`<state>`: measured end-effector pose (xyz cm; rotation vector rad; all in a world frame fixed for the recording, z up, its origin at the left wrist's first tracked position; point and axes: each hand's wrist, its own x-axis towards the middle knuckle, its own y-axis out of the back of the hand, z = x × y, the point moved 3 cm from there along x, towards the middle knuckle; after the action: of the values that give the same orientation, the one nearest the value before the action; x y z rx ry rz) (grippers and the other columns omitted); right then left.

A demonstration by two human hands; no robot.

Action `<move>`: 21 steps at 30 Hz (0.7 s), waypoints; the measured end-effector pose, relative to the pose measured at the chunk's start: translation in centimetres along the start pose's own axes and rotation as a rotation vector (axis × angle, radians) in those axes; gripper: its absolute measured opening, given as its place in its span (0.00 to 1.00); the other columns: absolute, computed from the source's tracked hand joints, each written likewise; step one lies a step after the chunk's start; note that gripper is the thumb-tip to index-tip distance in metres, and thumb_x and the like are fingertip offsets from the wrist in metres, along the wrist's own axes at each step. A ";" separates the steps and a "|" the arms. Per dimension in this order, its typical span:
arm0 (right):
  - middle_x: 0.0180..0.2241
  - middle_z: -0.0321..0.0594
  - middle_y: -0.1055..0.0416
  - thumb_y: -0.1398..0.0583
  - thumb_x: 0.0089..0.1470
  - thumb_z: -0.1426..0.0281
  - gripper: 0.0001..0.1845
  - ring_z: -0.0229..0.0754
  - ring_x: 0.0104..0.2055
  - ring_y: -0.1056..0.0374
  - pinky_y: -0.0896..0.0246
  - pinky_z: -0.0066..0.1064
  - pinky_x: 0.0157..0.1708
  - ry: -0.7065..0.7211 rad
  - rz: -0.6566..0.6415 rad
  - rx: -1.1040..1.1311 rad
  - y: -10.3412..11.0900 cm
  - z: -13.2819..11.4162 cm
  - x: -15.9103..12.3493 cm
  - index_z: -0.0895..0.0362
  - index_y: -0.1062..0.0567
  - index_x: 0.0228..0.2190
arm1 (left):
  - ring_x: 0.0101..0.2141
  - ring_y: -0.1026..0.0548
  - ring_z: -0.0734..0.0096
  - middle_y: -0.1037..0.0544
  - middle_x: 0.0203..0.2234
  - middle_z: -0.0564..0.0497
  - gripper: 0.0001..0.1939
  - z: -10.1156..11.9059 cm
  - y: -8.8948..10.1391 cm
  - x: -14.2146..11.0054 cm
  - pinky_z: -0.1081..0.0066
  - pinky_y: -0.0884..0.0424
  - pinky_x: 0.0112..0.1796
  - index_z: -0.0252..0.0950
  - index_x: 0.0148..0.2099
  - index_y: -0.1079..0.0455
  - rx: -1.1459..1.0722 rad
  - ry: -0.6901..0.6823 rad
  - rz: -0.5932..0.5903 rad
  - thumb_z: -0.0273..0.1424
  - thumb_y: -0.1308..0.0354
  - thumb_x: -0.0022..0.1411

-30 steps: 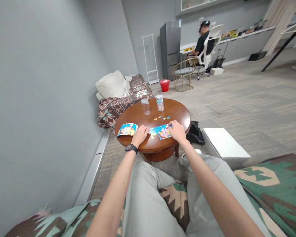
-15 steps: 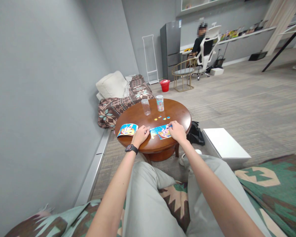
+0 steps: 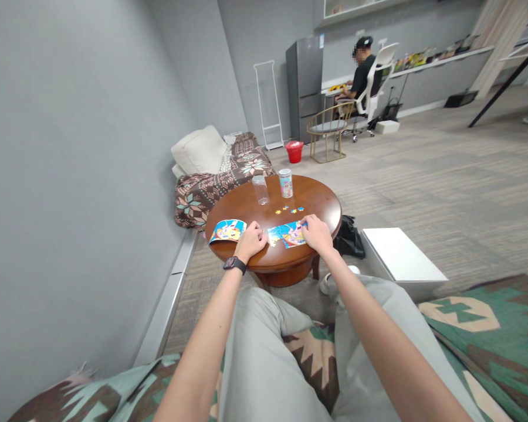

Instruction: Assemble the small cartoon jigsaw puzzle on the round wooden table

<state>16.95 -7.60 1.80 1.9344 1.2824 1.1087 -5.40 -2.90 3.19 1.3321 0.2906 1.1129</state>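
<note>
A partly joined jigsaw puzzle [image 3: 293, 234] lies flat on the round wooden table [image 3: 229, 202], with a gap in its lower left part. My right hand [image 3: 317, 234] grips its right edge, thumb and fingers bent. Just left of the puzzle, and apart from it, my left hand [image 3: 251, 240] is closed in a pinch; a tiny puzzle piece seems to show at the fingertips. Beside that hand lies a printed picture sheet [image 3: 227, 231] with a curled edge. Several loose puzzle pieces [image 3: 294, 211] are scattered beyond the puzzle.
Toward the table's far side stand a clear jar [image 3: 260, 191] and a printed can [image 3: 286, 184]. A white box [image 3: 402, 253] and a black bag [image 3: 350, 237] are on the floor to the right. Farther off, a person [image 3: 364, 76] sits near a red bucket [image 3: 294, 152].
My left hand has drawn back slightly from the puzzle's left edge, its fingers curling in. My right hand stays on the puzzle. The seated person has leaned forward.
</note>
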 end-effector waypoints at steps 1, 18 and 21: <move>0.46 0.47 0.27 0.49 0.57 0.75 0.13 0.48 0.49 0.32 0.44 0.36 0.48 0.002 0.003 0.001 0.0 0.0 0.0 0.58 0.26 0.39 | 0.29 0.34 0.72 0.33 0.31 0.49 0.15 0.0 0.0 0.0 0.68 0.34 0.34 0.38 0.21 0.47 -0.004 -0.003 0.006 0.22 0.48 0.56; 0.45 0.47 0.27 0.48 0.56 0.75 0.13 0.48 0.47 0.31 0.42 0.36 0.46 0.017 0.022 -0.017 -0.1 0.1 0.1 0.58 0.25 0.38 | 0.34 0.29 0.66 0.28 0.32 0.50 0.03 -0.5 0.0 0.0 0.67 0.34 0.37 0.38 0.38 0.38 -0.044 0.032 0.027 0.25 0.50 0.65; 0.45 0.47 0.27 0.48 0.56 0.75 0.13 0.48 0.47 0.31 0.42 0.36 0.46 0.018 0.016 -0.020 0.0 0.0 0.0 0.58 0.25 0.39 | 0.39 0.27 0.65 0.25 0.37 0.48 0.05 -0.7 -0.3 0.0 0.67 0.33 0.41 0.38 0.43 0.36 -0.069 -0.014 0.034 0.26 0.52 0.67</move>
<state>16.99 -7.58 1.83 1.9271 1.2635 1.1453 -5.75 -2.42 2.73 1.2868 0.2181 1.1317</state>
